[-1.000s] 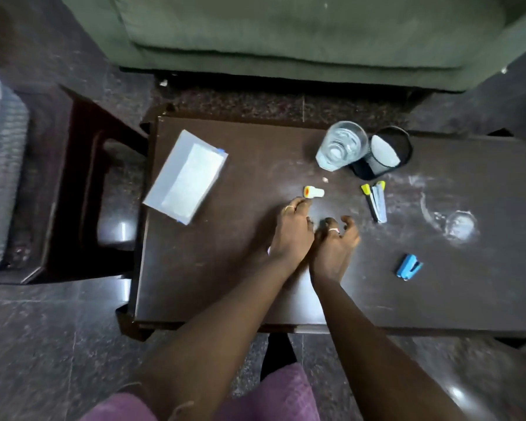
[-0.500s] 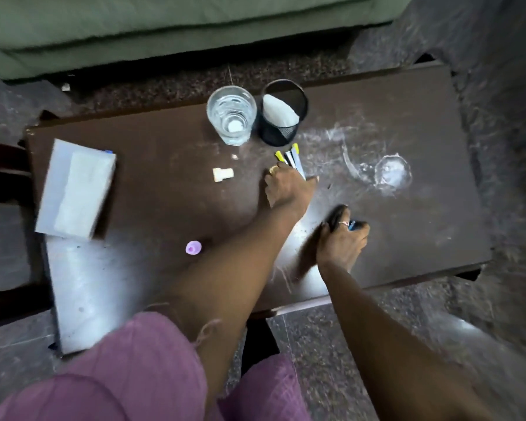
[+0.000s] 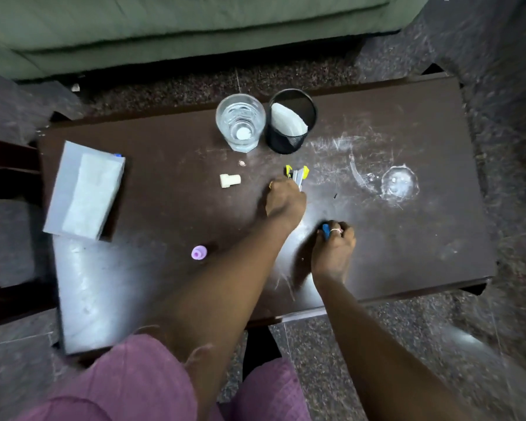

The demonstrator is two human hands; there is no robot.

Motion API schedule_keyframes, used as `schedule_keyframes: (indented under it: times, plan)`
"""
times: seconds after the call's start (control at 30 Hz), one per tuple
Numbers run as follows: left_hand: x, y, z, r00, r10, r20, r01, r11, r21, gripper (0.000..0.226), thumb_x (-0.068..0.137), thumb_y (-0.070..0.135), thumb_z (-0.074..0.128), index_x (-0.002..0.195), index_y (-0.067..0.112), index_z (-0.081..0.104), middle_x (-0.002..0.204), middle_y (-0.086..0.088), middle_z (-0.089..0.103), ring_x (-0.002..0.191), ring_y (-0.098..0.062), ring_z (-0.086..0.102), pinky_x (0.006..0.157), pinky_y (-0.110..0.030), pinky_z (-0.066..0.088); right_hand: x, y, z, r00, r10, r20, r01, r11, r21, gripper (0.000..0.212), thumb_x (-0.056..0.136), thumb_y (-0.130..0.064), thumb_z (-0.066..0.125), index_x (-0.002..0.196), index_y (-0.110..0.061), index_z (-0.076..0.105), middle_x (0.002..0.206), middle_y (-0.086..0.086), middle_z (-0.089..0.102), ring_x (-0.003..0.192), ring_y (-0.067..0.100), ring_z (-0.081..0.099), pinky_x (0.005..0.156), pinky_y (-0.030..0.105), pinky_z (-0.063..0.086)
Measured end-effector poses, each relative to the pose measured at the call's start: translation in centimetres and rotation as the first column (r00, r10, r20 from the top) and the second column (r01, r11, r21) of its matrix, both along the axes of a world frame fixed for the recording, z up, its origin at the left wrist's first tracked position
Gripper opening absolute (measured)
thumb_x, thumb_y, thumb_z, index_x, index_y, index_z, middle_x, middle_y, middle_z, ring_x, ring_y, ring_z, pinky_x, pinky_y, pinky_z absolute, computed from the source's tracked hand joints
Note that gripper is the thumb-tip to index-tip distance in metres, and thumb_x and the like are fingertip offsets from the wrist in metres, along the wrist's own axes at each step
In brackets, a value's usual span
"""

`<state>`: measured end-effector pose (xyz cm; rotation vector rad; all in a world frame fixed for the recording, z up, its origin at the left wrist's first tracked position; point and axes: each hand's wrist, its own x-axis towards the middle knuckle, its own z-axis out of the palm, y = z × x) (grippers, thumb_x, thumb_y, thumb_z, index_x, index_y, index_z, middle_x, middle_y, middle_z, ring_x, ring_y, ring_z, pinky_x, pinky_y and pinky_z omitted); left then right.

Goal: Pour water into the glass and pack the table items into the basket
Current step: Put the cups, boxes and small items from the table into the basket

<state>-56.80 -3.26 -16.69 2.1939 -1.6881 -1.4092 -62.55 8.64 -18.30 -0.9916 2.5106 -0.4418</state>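
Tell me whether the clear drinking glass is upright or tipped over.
Upright. The clear drinking glass stands on its base on the dark wooden table, its round rim facing up, beside the black mesh cup.

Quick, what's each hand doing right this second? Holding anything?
Left hand: closed on the yellow-tipped markers lying on the table.
Right hand: closed around the small blue stapler.

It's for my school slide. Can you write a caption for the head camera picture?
Left hand grabs the yellow-tipped markers, right hand the blue stapler, near the glass and basket.
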Motion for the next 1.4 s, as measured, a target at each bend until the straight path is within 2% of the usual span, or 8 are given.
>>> schedule_keyframes:
  times: [0.17,0.3,0.47,0.7,0.87,0.97,1.27,1.4]
  plan:
    - [5.4,1.6,1.2,0.998,-0.044,-0.036,0.043,0.998,-0.048,0.032,0.079,0.021,0.063,0.103,0.002,0.053,0.107,-0.022,0.064,0.098,-0.040,0.062,0.075,-0.036,0.049,5.8,-1.6,0.7,0.990,0.130,0.062,-0.125,0.989,-0.081,0.020,0.088,-0.002,0.051,0.106,0.004,0.059,0.117,0.024,0.054,0.102,0.041,0.050,0.087,0.040,0.041]
    - [10.8,1.6,2.4,0.999,-0.004,-0.033,0.003,0.999,-0.033,0.030,0.079,0.023,0.060,0.102,0.006,0.051,0.104,-0.020,0.065,0.097,-0.039,0.062,0.074,-0.036,0.048,11.1,-2.9,1.1,0.970,0.142,0.198,-0.117,0.985,-0.129,0.014,0.090,-0.005,0.048,0.100,-0.008,0.058,0.105,0.005,0.055,0.099,0.032,0.052,0.075,0.021,0.036]
    - [20.7,0.1,4.4,0.984,0.176,-0.008,-0.176,0.984,-0.008,0.035,0.077,0.028,0.064,0.101,0.006,0.052,0.108,-0.020,0.063,0.101,-0.039,0.061,0.077,-0.035,0.048,19.2,-5.6,3.0,0.935,0.322,0.147,-0.292,0.937,-0.191,0.029,0.092,-0.007,0.050,0.120,0.002,0.054,0.122,0.020,0.054,0.110,0.036,0.050,0.092,0.039,0.043]
    - [37.5,-1.7,9.2,0.846,0.532,-0.017,-0.530,0.838,-0.131,0.039,0.076,0.032,0.069,0.103,0.005,0.059,0.107,-0.018,0.067,0.103,-0.033,0.062,0.084,-0.034,0.049,33.5,-10.8,7.5,0.863,0.428,0.267,-0.351,0.890,-0.291,0.034,0.094,-0.019,0.053,0.123,-0.003,0.055,0.117,0.020,0.060,0.105,0.034,0.057,0.087,0.029,0.039]
    - [50.2,-1.3,14.1,0.639,0.768,-0.048,-0.723,0.577,-0.380,0.028,0.073,0.030,0.071,0.089,0.008,0.065,0.079,-0.010,0.066,0.086,-0.028,0.064,0.058,-0.022,0.030,45.2,-13.7,11.8,0.693,0.599,0.401,-0.424,0.788,-0.446,0.031,0.090,-0.017,0.058,0.120,-0.007,0.058,0.116,0.016,0.060,0.106,0.027,0.057,0.090,0.022,0.036]
    - [56.2,-0.6,15.3,0.518,0.856,-0.003,-0.761,0.459,-0.458,0.031,0.076,0.027,0.067,0.097,0.005,0.064,0.098,-0.016,0.069,0.096,-0.029,0.063,0.071,-0.029,0.038,51.6,-14.3,13.8,0.582,0.674,0.455,-0.466,0.735,-0.492,0.030,0.090,-0.015,0.058,0.119,-0.008,0.060,0.116,0.017,0.059,0.106,0.026,0.056,0.091,0.020,0.035]
    - [60.1,1.0,14.9,0.561,0.825,0.064,-0.744,0.536,-0.398,0.020,0.085,0.002,0.053,0.100,-0.006,0.063,0.103,-0.026,0.066,0.097,-0.032,0.064,0.067,-0.027,0.040,60.5,-13.9,14.4,0.370,0.803,0.467,-0.697,0.573,-0.432,0.032,0.091,-0.003,0.052,0.122,-0.003,0.056,0.124,0.022,0.049,0.115,0.033,0.049,0.096,0.025,0.030]
    - [60.6,1.9,14.5,0.525,0.844,0.114,-0.771,0.528,-0.357,0.025,0.089,0.001,0.045,0.110,-0.006,0.058,0.114,-0.025,0.062,0.108,-0.038,0.058,0.084,-0.036,0.045,61.1,-13.7,13.4,0.287,0.874,0.393,-0.836,0.429,-0.343,0.029,0.090,-0.008,0.053,0.118,-0.004,0.057,0.121,0.019,0.053,0.112,0.034,0.051,0.092,0.030,0.033]
